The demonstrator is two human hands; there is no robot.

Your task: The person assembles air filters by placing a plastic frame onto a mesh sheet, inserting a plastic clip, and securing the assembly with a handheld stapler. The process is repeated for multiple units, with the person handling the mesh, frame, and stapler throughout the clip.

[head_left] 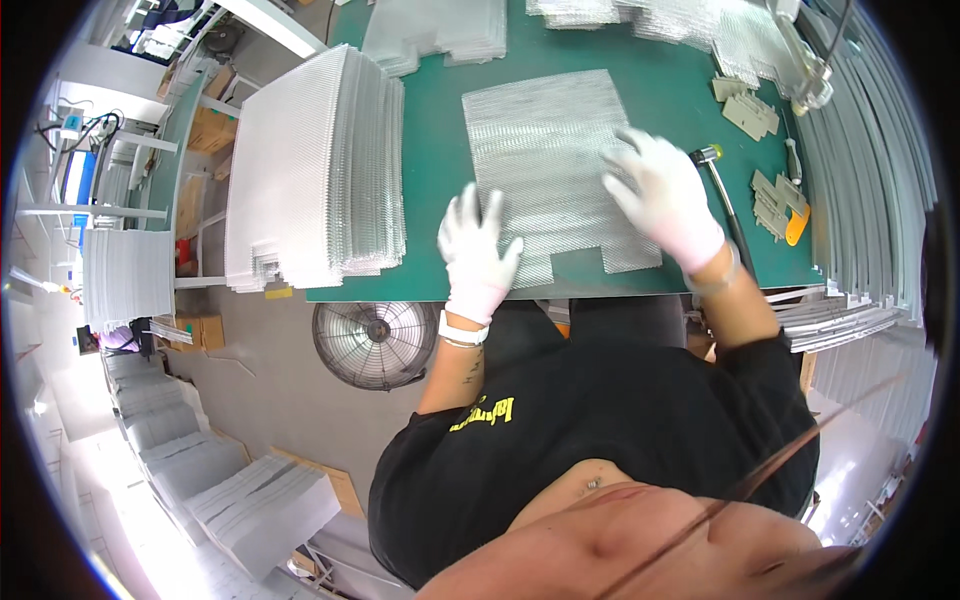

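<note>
One broad green tabletop (pixel 430 130) spreads out in front of you, and it's a busy one! Along its right side, long grey frames (pixel 870 190) stand packed in a row, bowed by the lens. Over on your left rises the tall stack (pixel 290 170), mesh upon mesh, its layers fanning out along the right side. Two more piles lie at the far edge: the far left pile (pixel 440 30) and the far right pile (pixel 670 20), both running out of view.

Now to the centre, where your sheet (pixel 545 150) lies flat on the tabletop, silvery and ridged, a notch cut into its near edge. Below that edge, to the left, a round fan (pixel 378 330) shows its wire guard.

And your hands, both in white gloves! Your left hand (pixel 475 240) is at the sheet's left edge, fingers spread, thumb out. Your right hand (pixel 655 195) is over the right edge, fingers spread too and slightly blurred. Whether either one presses on the mesh, you can't tell from here.

Just right of that hand lies the hammer (pixel 725 190). Beyond it come beige clips (pixel 748 115) in two groups, a screwdriver (pixel 794 162) near both, and an orange piece (pixel 797 228) beside the nearer group.
</note>
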